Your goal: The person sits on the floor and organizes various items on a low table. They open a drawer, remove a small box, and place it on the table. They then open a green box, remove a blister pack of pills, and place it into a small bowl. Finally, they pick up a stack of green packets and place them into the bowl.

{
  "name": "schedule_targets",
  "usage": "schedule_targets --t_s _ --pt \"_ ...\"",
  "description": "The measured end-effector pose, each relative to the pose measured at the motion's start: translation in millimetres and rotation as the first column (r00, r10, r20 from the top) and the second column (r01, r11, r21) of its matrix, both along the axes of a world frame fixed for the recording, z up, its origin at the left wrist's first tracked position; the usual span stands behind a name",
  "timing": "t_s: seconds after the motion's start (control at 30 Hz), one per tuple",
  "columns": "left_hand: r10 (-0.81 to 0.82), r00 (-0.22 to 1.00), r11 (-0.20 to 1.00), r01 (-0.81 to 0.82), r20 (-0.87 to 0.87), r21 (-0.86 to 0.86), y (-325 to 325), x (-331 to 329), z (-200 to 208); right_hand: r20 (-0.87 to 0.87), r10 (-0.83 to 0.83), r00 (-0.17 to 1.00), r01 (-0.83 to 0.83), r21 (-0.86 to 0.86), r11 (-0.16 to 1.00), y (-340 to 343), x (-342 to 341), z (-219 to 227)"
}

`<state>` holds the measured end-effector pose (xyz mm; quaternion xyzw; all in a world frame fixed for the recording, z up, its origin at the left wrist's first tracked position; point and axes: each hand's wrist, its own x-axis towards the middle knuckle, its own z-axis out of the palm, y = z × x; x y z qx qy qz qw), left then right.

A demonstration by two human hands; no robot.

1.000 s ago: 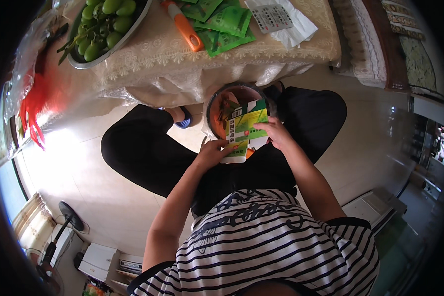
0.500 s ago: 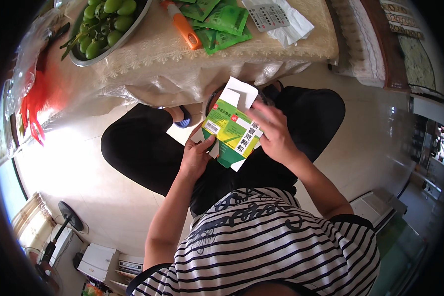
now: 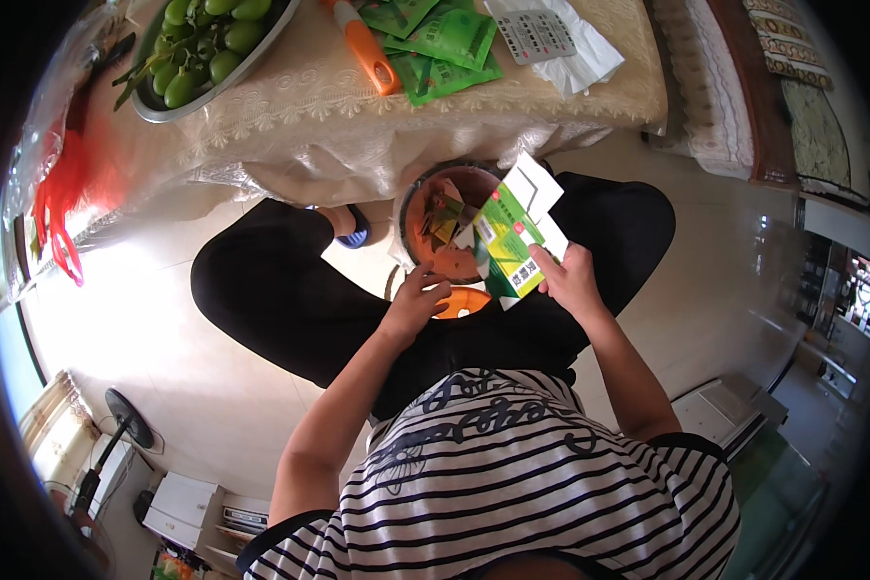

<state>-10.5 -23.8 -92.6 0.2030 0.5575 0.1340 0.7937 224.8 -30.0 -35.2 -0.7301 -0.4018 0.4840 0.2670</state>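
Between my knees, my right hand (image 3: 572, 280) grips the edge of a green and yellow medicine box (image 3: 502, 232). The box looks partly flattened, with its white flaps sticking out at the far end. My left hand (image 3: 419, 302) holds nothing, its fingers stretched out and apart. It is beside the near rim of a round waste bin (image 3: 416, 217) with an orange inside, where paper and carton scraps (image 3: 445, 217) lie. A curved orange piece (image 3: 466, 303) shows next to my left fingers; I cannot tell whether they touch it. The box covers the bin's right side.
On the cloth-covered table (image 3: 290, 97) ahead are a metal bowl of green fruit (image 3: 224, 66), an orange-handled tool (image 3: 369, 58), several green sachets (image 3: 449, 43), a pill blister pack (image 3: 532, 37) and white paper (image 3: 590, 63). A red plastic bag (image 3: 58, 198) hangs at the left.
My left hand has let go of the medicine box and moved slightly right. The right hand now holds the box and has shifted it right, uncovering the bin.
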Motion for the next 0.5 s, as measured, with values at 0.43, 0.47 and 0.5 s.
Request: schedule_targets --t_s 0.43,0.47,0.5 --pt "0.067 0.994 0.998 -0.068 0.089 0.003 5.0 -17.9 -10.2 0.191 0.264 0.946 -0.270 0.009 0.963 37.4 -53.2 -121.1" --pt "0.070 0.993 0.998 -0.070 0.090 -0.004 6.0 -17.5 -10.2 0.145 0.255 0.956 -0.252 -0.035 0.967 39.7 -52.2 -128.1" --pt "0.072 0.993 0.997 -0.071 0.092 -0.011 7.2 -17.0 -10.1 0.177 0.283 0.943 -0.281 -0.036 0.959 39.6 -49.5 -133.6"
